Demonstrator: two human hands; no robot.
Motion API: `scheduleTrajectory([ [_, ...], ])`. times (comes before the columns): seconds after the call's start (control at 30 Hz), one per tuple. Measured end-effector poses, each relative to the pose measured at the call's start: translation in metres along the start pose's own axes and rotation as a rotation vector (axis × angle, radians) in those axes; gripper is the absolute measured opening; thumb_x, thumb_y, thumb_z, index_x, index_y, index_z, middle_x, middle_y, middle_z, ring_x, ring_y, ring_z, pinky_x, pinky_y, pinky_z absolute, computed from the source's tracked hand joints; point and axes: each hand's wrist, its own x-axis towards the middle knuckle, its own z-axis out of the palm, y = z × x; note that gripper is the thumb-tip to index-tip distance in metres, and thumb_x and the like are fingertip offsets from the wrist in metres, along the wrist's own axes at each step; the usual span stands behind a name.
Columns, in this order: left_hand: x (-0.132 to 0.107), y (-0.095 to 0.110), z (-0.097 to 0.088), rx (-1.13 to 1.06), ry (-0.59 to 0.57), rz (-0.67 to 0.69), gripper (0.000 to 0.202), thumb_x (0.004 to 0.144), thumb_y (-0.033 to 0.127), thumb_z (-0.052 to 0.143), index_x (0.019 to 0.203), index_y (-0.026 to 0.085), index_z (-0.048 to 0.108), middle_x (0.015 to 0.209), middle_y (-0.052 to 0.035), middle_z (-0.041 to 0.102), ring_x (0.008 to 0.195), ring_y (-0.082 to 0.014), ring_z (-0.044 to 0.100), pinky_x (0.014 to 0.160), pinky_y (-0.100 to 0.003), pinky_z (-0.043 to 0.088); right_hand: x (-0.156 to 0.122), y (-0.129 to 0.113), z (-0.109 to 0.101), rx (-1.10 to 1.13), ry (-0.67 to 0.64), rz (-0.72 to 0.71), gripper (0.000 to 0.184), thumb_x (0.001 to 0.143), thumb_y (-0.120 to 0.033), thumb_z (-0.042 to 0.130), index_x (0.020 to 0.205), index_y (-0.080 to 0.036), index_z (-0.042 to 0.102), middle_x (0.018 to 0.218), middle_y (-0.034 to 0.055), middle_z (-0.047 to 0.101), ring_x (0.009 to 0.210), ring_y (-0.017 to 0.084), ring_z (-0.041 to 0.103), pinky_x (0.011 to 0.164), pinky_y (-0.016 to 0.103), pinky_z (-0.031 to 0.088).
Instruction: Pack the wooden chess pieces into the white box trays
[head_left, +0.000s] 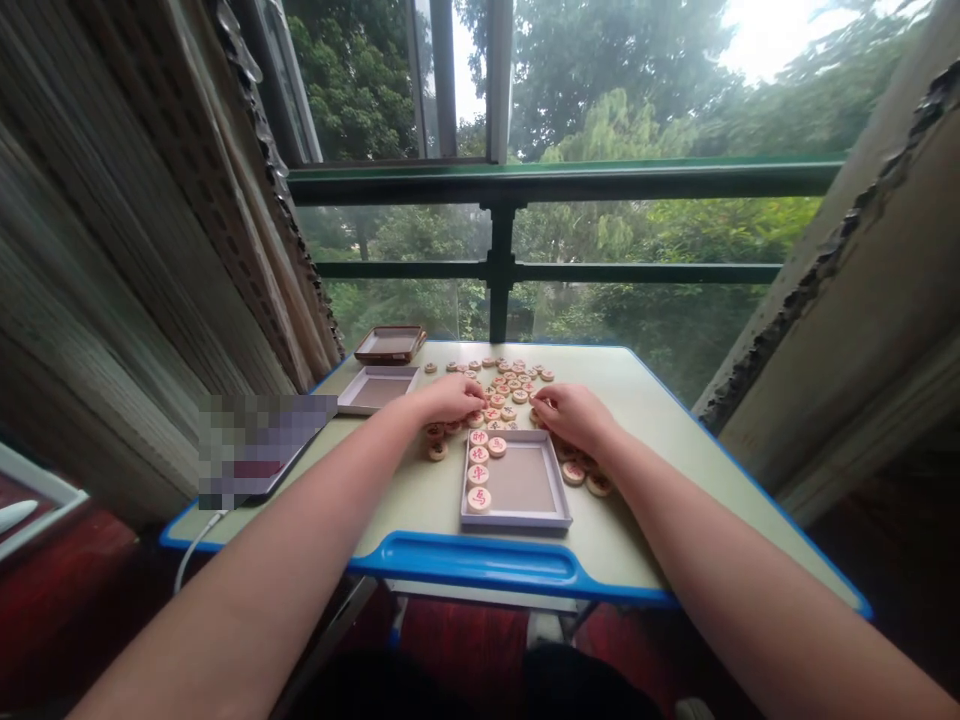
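Note:
Round wooden Chinese chess pieces with red or dark characters lie in a loose spread across the table. My left hand reaches into their left side, fingers bent together; whatever is under its fingertips is hidden. On the right side of the spread, my right hand has its thumb and fingers pinched at the edge of a piece, mostly covered. Nearer to me, between my forearms, sits a shallow open box. Along its left wall several red-marked pieces form a column, with one more piece beside the column near the top.
A second shallow tray and a brown-rimmed box lid stand at the back left. A partly blurred device with a white cable lies at the left edge. The blue-edged table stands against a railed window between curtains.

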Motion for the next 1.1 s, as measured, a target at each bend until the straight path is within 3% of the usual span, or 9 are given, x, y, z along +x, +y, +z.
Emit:
scheduleTrajectory([
  [0.07,0.004,0.006,-0.007,0.071,-0.015,-0.060,0.024,0.067,0.034,0.058,0.079,0.017,0.071,0.066,-0.0022,0.066,0.059,-0.0155,0.055,0.052,-0.023,0.037,0.000,0.002,0.002,0.018,0.003,0.015,0.029,0.082,-0.035,0.043,0.084,-0.022,0.069,0.080,0.0041,0.069,0.071,0.015,0.057,0.060,0.023,0.036],
  [0.17,0.007,0.006,-0.008,0.101,0.002,-0.022,0.030,0.065,0.045,0.059,0.068,0.016,0.069,0.060,-0.0025,0.063,0.056,-0.0155,0.053,0.049,-0.024,0.034,0.001,0.003,0.003,0.039,-0.015,0.002,0.030,0.082,-0.035,0.043,0.083,-0.022,0.069,0.078,0.0031,0.069,0.068,0.014,0.057,0.060,0.022,0.036],
  [0.33,0.003,-0.011,0.003,0.127,0.229,0.136,0.036,0.072,0.047,0.052,0.067,0.015,0.067,0.061,-0.0026,0.062,0.057,-0.0135,0.051,0.051,-0.024,0.032,0.002,0.004,0.000,0.033,-0.019,0.028,0.029,0.080,-0.036,0.045,0.084,-0.023,0.070,0.080,0.0035,0.069,0.070,0.016,0.057,0.059,0.023,0.036],
  [0.43,0.001,-0.014,0.007,0.163,0.294,0.212,0.036,0.076,0.044,0.048,0.065,0.015,0.066,0.060,-0.0028,0.061,0.055,-0.0125,0.049,0.051,-0.024,0.031,0.003,0.004,-0.005,0.025,-0.014,0.067,0.027,0.078,-0.034,0.046,0.086,-0.024,0.070,0.084,0.0034,0.069,0.073,0.016,0.058,0.060,0.023,0.037],
  [0.63,-0.001,-0.002,0.013,0.196,0.231,0.358,0.030,0.076,0.039,0.051,0.072,0.016,0.070,0.067,-0.0042,0.065,0.062,-0.0136,0.052,0.057,-0.024,0.035,0.002,0.002,-0.010,-0.025,-0.108,0.154,0.025,0.073,-0.033,0.049,0.080,-0.024,0.071,0.080,0.0033,0.069,0.072,0.017,0.058,0.054,0.023,0.034],
  [0.83,-0.001,-0.007,0.012,0.225,0.232,0.305,0.026,0.074,0.038,0.054,0.079,0.018,0.071,0.075,-0.0037,0.066,0.068,-0.0153,0.055,0.060,-0.024,0.038,0.002,0.003,-0.010,-0.002,-0.124,0.164,0.026,0.072,-0.034,0.048,0.081,-0.025,0.071,0.082,0.0023,0.069,0.071,0.016,0.057,0.053,0.023,0.034],
  [1.1,-0.002,-0.006,0.010,0.288,0.207,0.279,0.029,0.077,0.037,0.048,0.073,0.018,0.069,0.074,-0.0050,0.065,0.068,-0.0162,0.053,0.060,-0.025,0.035,0.003,0.005,-0.007,0.027,-0.114,0.158,0.023,0.073,-0.032,0.049,0.072,-0.023,0.071,0.077,0.0030,0.069,0.066,0.015,0.056,0.051,0.023,0.032],
])
